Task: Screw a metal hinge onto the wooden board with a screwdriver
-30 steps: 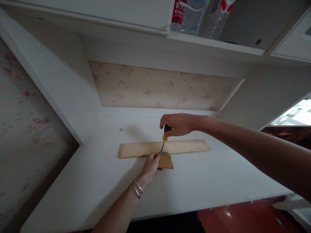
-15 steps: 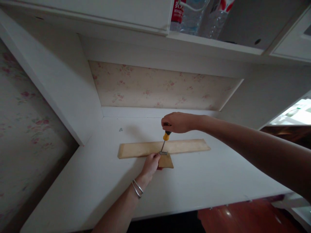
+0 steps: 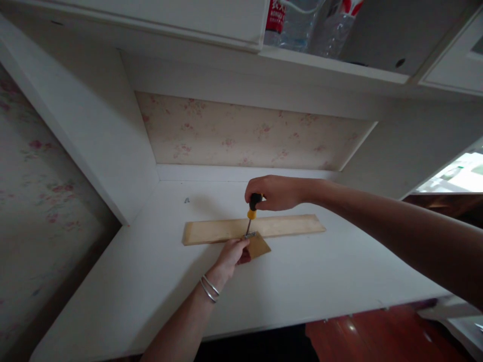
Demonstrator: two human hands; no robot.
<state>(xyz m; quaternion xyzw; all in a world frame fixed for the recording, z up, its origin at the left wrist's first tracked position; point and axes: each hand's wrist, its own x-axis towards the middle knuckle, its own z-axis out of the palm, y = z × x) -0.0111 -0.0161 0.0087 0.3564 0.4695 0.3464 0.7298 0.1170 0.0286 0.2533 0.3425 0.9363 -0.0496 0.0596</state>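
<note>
My right hand [image 3: 272,192] is closed around the black and yellow handle of a screwdriver [image 3: 251,214]. Its shaft slants down, with the tip at a small metal hinge [image 3: 249,235] on the edge of a small wooden board [image 3: 258,245]. That board is gripped at its left side by my left hand [image 3: 234,251], thumb on top near the hinge and fingers partly hidden beneath. Behind it a long wooden plank [image 3: 287,225] lies across the white desk. Whether the small board touches the plank I cannot tell.
Small metal bits, perhaps screws [image 3: 186,200], lie on the white desktop [image 3: 302,281] behind the plank's left end. White panels [image 3: 86,130] stand at the sides. Overhead, a cabinet shelf [image 3: 339,65] holds clear plastic bottles [image 3: 298,25]. Red flooring [image 3: 350,334] shows below the front edge.
The small board has turned, its near right corner swinging up and to the right. My right hand and the screwdriver have shifted slightly left, and the screwdriver stands more upright.
</note>
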